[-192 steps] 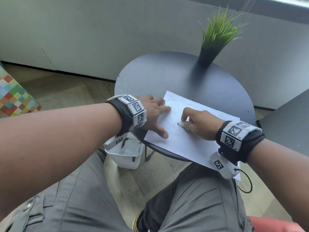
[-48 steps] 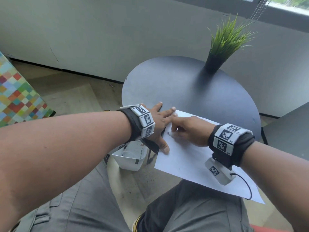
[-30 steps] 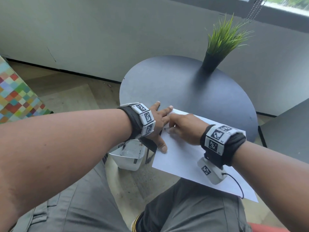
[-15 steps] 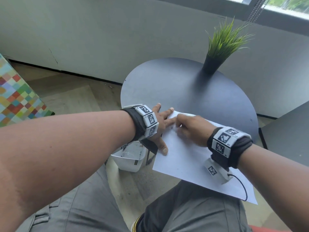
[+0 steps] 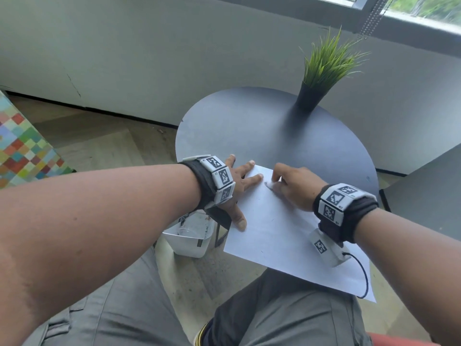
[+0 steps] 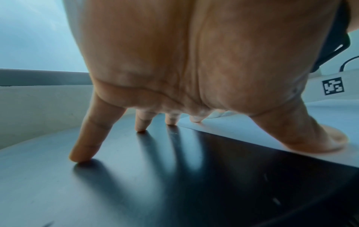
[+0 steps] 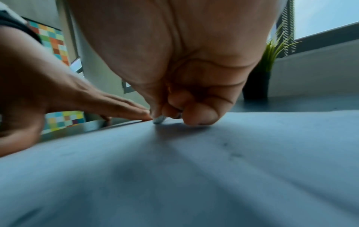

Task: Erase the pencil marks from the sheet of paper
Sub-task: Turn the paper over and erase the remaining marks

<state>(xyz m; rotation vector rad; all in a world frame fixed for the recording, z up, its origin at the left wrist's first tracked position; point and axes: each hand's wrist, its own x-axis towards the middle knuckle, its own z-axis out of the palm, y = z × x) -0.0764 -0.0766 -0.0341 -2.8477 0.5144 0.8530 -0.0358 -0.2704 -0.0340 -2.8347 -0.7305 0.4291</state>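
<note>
Rubbing eraser, pinched in right hand, near far corner of paper overhanging table; left hand flat, fingers spread, pinning edge. Best short, light strokes away from pinning fingers.

Round matte dark grey-blue metal table. Plain white rectangular sheet of paper, a few faint grey specks. Small white eraser, greyed at the tip. Spiky bright green artificial grass plant in a tapered black pot. White plastic bin. Black fabric wristbands carrying white blocks printed with black-and-white square marker patterns. Grey trousers. Panel of small multicoloured squares: red, orange, yellow, green, teal, blue. Pale grey wall with dark skirting line. Grey-brown wood-look floor.
</note>
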